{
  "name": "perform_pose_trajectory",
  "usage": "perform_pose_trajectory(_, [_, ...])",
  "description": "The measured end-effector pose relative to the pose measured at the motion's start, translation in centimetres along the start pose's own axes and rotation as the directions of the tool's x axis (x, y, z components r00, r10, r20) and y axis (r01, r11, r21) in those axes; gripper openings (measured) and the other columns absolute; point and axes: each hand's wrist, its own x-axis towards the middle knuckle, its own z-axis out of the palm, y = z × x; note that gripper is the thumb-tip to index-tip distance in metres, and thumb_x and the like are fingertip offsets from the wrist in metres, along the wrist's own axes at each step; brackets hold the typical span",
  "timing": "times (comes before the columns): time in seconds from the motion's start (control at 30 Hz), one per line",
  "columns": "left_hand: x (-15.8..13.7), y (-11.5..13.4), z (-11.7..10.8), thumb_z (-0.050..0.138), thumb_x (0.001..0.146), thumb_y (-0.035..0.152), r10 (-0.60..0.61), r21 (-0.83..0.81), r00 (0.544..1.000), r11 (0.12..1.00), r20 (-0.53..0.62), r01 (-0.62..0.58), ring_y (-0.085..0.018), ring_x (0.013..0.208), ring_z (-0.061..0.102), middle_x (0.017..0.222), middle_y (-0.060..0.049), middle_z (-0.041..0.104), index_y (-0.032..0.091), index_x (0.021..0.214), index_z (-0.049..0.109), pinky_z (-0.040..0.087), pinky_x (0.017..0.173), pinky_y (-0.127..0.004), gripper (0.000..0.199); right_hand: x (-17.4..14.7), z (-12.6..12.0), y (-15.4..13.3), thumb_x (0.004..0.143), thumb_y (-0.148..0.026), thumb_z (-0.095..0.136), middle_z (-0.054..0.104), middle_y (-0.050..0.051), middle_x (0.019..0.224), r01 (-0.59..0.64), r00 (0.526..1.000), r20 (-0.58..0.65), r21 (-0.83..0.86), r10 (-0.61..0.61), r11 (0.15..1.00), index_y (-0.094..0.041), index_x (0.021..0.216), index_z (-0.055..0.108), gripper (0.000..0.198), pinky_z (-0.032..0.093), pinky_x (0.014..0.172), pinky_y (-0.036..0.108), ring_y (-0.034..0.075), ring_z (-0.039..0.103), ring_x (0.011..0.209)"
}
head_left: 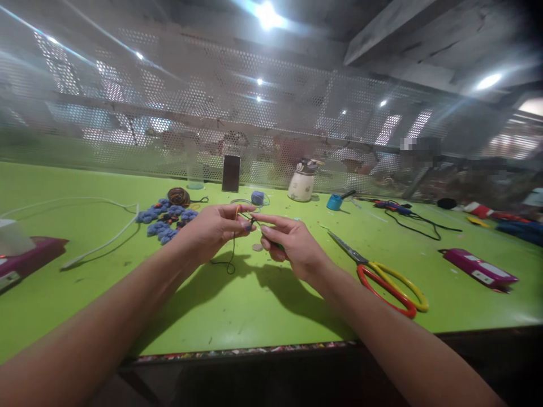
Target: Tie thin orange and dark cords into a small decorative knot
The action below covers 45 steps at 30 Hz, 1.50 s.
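Head view: the left hand (214, 229) pinches dark yarn (252, 221), tail hanging below. The right hand (291, 240) curls just rightward of it, its hold unclear.

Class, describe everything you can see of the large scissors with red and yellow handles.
The large scissors have dark, metallic-looking blades and two long handle loops, one red, one yellow, smooth like plastic. They lie flat on the bright green tabletop, right of the person's right hand, tips pointing away and leftward, handles towards the near edge. The blades look nearly closed. Neither hand holds them.
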Motion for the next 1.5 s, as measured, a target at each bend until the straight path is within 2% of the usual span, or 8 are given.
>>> perform_pose_trajectory(0.13, [0.0, 0.0, 0.1, 0.073, 0.057, -0.002, -0.024, 0.006, 1.0, 1.0, 0.015, 0.023, -0.012, 0.066, 0.06, 0.067, -0.004, 0.068, 0.007, 0.079, 0.074, 0.045, 0.074, -0.027, 0.024, 0.1, -0.1, -0.1, 0.075, -0.022, 0.066, 0.054, -0.005, 0.05, 0.017, 1.0, 0.008, -0.002, -0.017, 1.0, -0.017, 0.115, 0.069, 0.04, 0.019, 0.039, 0.02, 0.004, 0.033, 0.037])
perform_pose_trajectory(0.4, [-0.2, 0.3, 0.1, 0.072, 0.058, -0.002, -0.011, 0.099, 1.0, 0.995, -0.005, 0.012, -0.015, 0.07, 0.064, 0.074, -0.003, 0.068, 0.01, 0.102, 0.072, 0.044, 0.07, -0.029, 0.045, 0.2, -0.3, -0.1, 0.074, -0.023, 0.068, 0.055, -0.005, 0.05, -0.013, 1.0, 0.001, -0.025, 0.013, 1.0, -0.016, 0.11, 0.071, 0.037, 0.021, 0.039, 0.02, 0.004, 0.034, 0.037])
perform_pose_trajectory(0.6, [-0.3, 0.2, 0.3, 0.072, 0.056, -0.001, 0.123, 0.272, 0.992, 0.955, -0.01, -0.115, -0.011, 0.057, 0.059, 0.063, 0.002, 0.064, 0.009, 0.105, 0.07, 0.044, 0.062, -0.027, 0.049, 0.2, -0.4, -0.4, 0.072, -0.021, 0.068, 0.055, -0.005, 0.047, -0.065, 0.998, 0.004, -0.019, 0.065, 0.998, -0.014, 0.11, 0.07, 0.038, 0.021, 0.038, 0.02, 0.004, 0.034, 0.036])
perform_pose_trajectory(0.83, [-0.2, -0.5, 0.7, 0.069, 0.063, 0.007, 0.166, 0.404, 0.986, 0.902, 0.007, -0.155, -0.014, 0.052, 0.058, 0.055, 0.001, 0.063, 0.006, 0.113, 0.067, 0.048, 0.054, -0.028, 0.05, 0.3, -0.6, -0.6, 0.073, -0.018, 0.065, 0.056, -0.005, 0.048, -0.127, 0.992, 0.005, -0.085, 0.128, 0.988, -0.013, 0.11, 0.068, 0.037, 0.02, 0.039, 0.02, 0.005, 0.035, 0.035])
perform_pose_trajectory(0.93, [-0.1, -1.1, 1.0, 0.068, 0.066, 0.009, 0.243, 0.463, 0.97, 0.862, -0.015, -0.209, -0.013, 0.051, 0.057, 0.056, 0.001, 0.063, 0.008, 0.108, 0.071, 0.048, 0.055, -0.028, 0.042, 0.3, -0.2, -0.3, 0.073, -0.019, 0.067, 0.056, -0.005, 0.048, -0.151, 0.988, -0.021, 0.017, 0.151, 0.988, -0.012, 0.101, 0.066, 0.029, 0.019, 0.039, 0.019, 0.004, 0.035, 0.035])
perform_pose_trajectory(1.13, [-0.5, -0.9, 1.1, 0.076, 0.062, 0.008, 0.253, 0.168, 0.967, 0.955, -0.035, -0.244, -0.009, 0.056, 0.056, 0.06, 0.002, 0.065, 0.012, 0.109, 0.071, 0.046, 0.059, -0.023, 0.048, 0.0, 0.8, 0.2, 0.072, -0.027, 0.072, 0.056, -0.007, 0.052, -0.026, 0.999, -0.012, 0.224, 0.03, 0.974, -0.015, 0.097, 0.06, 0.03, 0.023, 0.039, 0.018, 0.002, 0.035, 0.035])
perform_pose_trajectory(1.3, [-0.9, 0.0, 1.2, 0.074, 0.061, 0.002, 0.158, -0.044, 0.987, 0.986, -0.027, -0.159, -0.01, 0.061, 0.059, 0.063, 0.001, 0.065, 0.012, 0.104, 0.072, 0.045, 0.06, -0.021, 0.044, -0.1, 1.0, 0.5, 0.072, -0.028, 0.073, 0.056, -0.006, 0.052, 0.112, 0.994, -0.037, 0.202, -0.107, 0.973, -0.015, 0.094, 0.062, 0.028, 0.023, 0.037, 0.018, 0.003, 0.035, 0.036])
perform_pose_trajectory(1.5, [-1.2, 0.8, 0.9, 0.075, 0.063, 0.002, 0.12, -0.039, 0.993, 0.992, 0.003, -0.12, -0.008, 0.059, 0.058, 0.062, 0.002, 0.064, 0.014, 0.097, 0.075, 0.045, 0.061, -0.02, 0.036, -0.1, 0.4, 0.7, 0.08, -0.031, 0.068, 0.057, -0.005, 0.053, 0.278, 0.96, -0.03, -0.008, -0.278, 0.961, -0.017, 0.097, 0.065, 0.022, 0.027, 0.036, 0.02, 0.004, 0.038, 0.036])
